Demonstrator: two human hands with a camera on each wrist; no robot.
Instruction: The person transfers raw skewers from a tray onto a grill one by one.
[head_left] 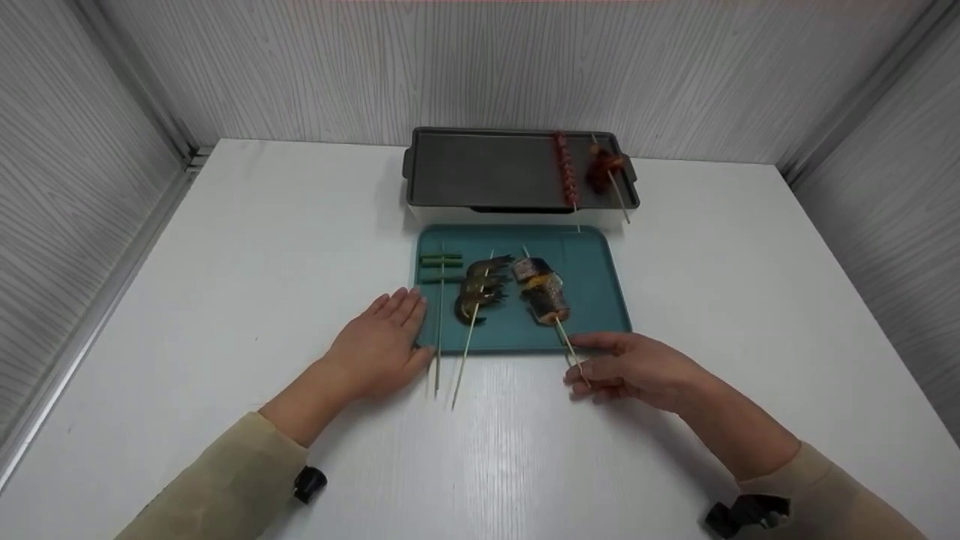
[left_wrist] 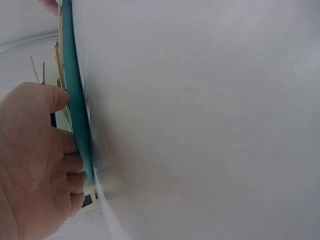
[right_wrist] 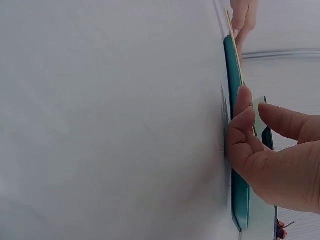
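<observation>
A teal tray (head_left: 592,300) holds three skewers: green vegetable pieces (head_left: 442,279), shrimp (head_left: 482,285) and fish chunks with a yellow piece (head_left: 541,291). My left hand (head_left: 379,349) rests at the tray's left edge, fingers pointing away and thumb by the near corner. In the left wrist view, fingertips (left_wrist: 75,165) touch the tray's side. At the tray's near right, my right hand (head_left: 630,369) holds the stick of the fish skewer, its fingers curled beneath and the thumb beside it. The exact thumb contact is partly hidden in the right wrist view.
Behind the tray stands a dark rectangular grill plate (head_left: 487,169) on a white base. A red sausage-like skewer (head_left: 566,169) and a reddish-brown meat-like skewer (head_left: 602,171) lie on its right side. Pale wood-grain walls (head_left: 337,67) enclose the white table (head_left: 300,225).
</observation>
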